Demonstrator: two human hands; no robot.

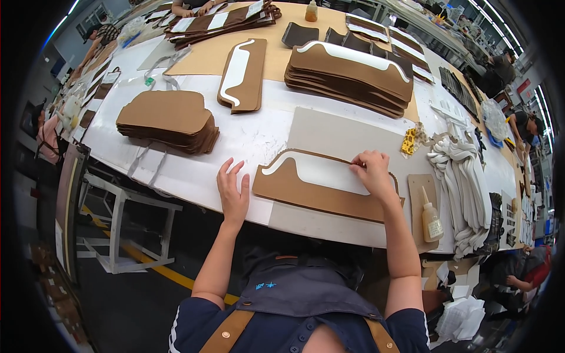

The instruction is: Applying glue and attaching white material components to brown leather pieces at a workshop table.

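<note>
A brown leather-like panel (306, 199) lies on the table in front of me, with a white shaped piece (322, 172) on its face. At the panel's upper edge, right of its middle, my right hand (372, 170) is closed with thumb and fingertips pinching that edge. My left hand (232, 191) is raised just off the panel's left end, fingers spread and holding nothing. A grey board (335, 130) lies partly under the panel and reaches beyond it. Right of the panel, a bottle with a thin nozzle (432, 220) stands on a small brown board (415, 194).
Brown panels are stacked at left (162, 115) and farther back, a taller stack (347, 88) with a white piece on top. A single panel (250, 82) lies between them. White strips (462, 188) are heaped at right. Other people work around; a metal stand (120, 223) is below left.
</note>
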